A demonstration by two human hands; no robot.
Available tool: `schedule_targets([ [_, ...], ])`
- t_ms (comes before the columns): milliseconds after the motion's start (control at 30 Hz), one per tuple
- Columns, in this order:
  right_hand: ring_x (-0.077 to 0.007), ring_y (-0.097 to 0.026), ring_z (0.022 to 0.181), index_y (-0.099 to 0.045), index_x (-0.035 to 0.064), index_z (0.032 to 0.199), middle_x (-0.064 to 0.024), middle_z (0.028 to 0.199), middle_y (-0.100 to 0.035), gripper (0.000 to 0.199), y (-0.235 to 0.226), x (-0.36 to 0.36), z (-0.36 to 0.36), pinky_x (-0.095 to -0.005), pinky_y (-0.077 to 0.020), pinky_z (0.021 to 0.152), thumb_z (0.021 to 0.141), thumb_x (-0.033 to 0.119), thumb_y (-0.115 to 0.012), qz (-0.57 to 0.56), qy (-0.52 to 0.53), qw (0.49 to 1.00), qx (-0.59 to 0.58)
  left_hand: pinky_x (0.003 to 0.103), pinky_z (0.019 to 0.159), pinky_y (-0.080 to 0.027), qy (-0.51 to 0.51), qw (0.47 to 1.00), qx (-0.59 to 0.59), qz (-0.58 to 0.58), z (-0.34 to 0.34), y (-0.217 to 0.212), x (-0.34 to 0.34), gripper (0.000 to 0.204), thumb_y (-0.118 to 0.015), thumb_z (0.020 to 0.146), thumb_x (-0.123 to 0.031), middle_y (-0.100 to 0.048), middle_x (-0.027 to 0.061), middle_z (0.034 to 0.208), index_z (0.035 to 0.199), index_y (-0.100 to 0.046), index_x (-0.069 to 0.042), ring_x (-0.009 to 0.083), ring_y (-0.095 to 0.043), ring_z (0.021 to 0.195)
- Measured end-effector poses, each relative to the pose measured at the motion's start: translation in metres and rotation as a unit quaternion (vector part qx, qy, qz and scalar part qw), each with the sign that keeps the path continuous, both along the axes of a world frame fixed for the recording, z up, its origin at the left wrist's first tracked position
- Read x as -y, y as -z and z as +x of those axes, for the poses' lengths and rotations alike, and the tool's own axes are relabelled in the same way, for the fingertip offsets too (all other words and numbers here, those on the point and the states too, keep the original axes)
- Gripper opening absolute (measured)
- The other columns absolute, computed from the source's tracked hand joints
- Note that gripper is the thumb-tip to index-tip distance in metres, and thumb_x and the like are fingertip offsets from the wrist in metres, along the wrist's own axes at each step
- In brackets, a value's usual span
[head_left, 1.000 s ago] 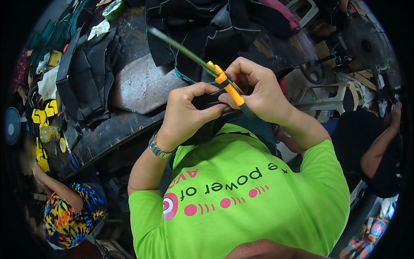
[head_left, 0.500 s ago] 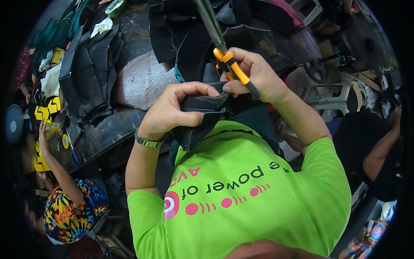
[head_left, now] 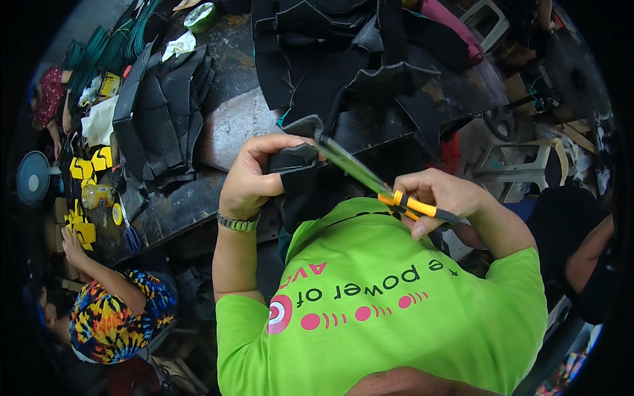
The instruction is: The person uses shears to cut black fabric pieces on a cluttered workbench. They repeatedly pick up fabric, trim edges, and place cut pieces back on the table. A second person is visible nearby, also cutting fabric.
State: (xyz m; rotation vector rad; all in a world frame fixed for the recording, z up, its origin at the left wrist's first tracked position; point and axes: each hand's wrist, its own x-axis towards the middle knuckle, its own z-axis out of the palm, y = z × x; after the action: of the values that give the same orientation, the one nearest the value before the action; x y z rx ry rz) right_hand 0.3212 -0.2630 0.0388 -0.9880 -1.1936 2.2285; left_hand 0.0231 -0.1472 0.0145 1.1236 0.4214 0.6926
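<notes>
Closed around a folded piece of thick black fabric (head_left: 298, 185), my left hand (head_left: 249, 177) has its thumb and forefinger pinching the upper part. My right hand (head_left: 444, 197) grips scissors (head_left: 355, 168) by their orange-and-black handles. The long blades slant up and leftward, with the tips at the fabric's upper edge beside my left fingertips. Whether the tips touch or cut the cloth cannot be made out. The lower part of the fabric hangs down in front of my green shirt.
A dark worktable (head_left: 228, 125) carries stacked black pieces (head_left: 165, 119) on the left and more black fabric (head_left: 317, 59) at the far side. Blue-handled scissors (head_left: 132, 236) lie near its left edge. At left, a co-worker (head_left: 109, 317) reaches toward yellow pieces (head_left: 80, 224). A pale plastic chair (head_left: 522, 165) stands right.
My right hand has moved down and right, away from the fabric. The scissors have swung from pointing up and away to pointing at the fabric's upper edge. My left hand keeps its hold.
</notes>
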Motion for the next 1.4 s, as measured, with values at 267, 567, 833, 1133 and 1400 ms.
schedule_targets([
  [267, -0.0073, -0.057, 0.063, -0.056, 0.0011, 0.094, -0.0017, 0.076, -0.058, 0.040, 0.013, 0.006, 0.000, -0.0220, -0.0472, 0.055, 0.074, 0.020, -0.084, -0.027, -0.012, 0.999, 0.035, 0.032, 0.095, -0.046, -0.008, 0.998, 0.034, 0.045, -0.008, 0.011, -0.006, 0.035, -0.070, 0.068, 0.000, -0.065, 0.0141, 0.110, 0.103, -0.069, -0.002, 0.0209, -0.062, 0.102],
  [567, -0.0076, -0.059, 0.058, -0.057, 0.0020, 0.094, -0.0017, 0.074, -0.060, 0.040, 0.002, 0.008, 0.005, -0.0204, -0.0466, 0.051, 0.072, 0.021, -0.085, -0.065, -0.017, 0.995, 0.068, 0.035, 0.099, -0.044, -0.016, 0.998, 0.030, 0.057, -0.008, 0.008, -0.002, 0.034, -0.070, 0.069, -0.002, -0.065, 0.0167, 0.113, 0.103, -0.069, -0.002, 0.0228, -0.060, 0.107],
  [833, -0.0052, -0.056, 0.058, -0.056, 0.0013, 0.092, -0.0010, 0.073, -0.059, 0.038, 0.003, 0.014, 0.010, -0.0191, -0.0458, 0.050, 0.074, 0.018, -0.084, -0.051, 0.012, 0.997, 0.065, 0.035, 0.100, -0.044, -0.013, 0.997, 0.010, 0.074, 0.002, 0.004, -0.004, 0.036, -0.066, 0.068, -0.002, -0.065, 0.0158, 0.116, 0.104, -0.069, -0.001, 0.0230, -0.061, 0.108],
  [1133, -0.0047, -0.055, 0.058, -0.056, 0.0016, 0.094, -0.0001, 0.074, -0.057, 0.039, -0.004, 0.026, 0.019, -0.0186, -0.0465, 0.049, 0.074, 0.021, -0.084, -0.083, 0.045, 0.989, 0.112, 0.035, 0.102, -0.043, -0.023, 0.992, -0.028, 0.121, 0.022, -0.004, -0.002, 0.036, -0.066, 0.069, -0.002, -0.066, 0.0158, 0.115, 0.105, -0.069, 0.000, 0.0237, -0.060, 0.113],
  [1400, -0.0072, -0.056, 0.066, -0.056, 0.0007, 0.102, -0.0023, 0.081, -0.057, 0.045, 0.011, 0.032, 0.027, -0.0218, -0.0476, 0.055, 0.076, 0.025, -0.083, -0.036, 0.047, 0.995, 0.082, 0.035, 0.101, -0.044, -0.019, 0.991, -0.028, 0.126, 0.036, -0.007, -0.004, 0.037, -0.067, 0.069, -0.002, -0.066, 0.0164, 0.116, 0.106, -0.067, 0.001, 0.0234, -0.061, 0.112],
])
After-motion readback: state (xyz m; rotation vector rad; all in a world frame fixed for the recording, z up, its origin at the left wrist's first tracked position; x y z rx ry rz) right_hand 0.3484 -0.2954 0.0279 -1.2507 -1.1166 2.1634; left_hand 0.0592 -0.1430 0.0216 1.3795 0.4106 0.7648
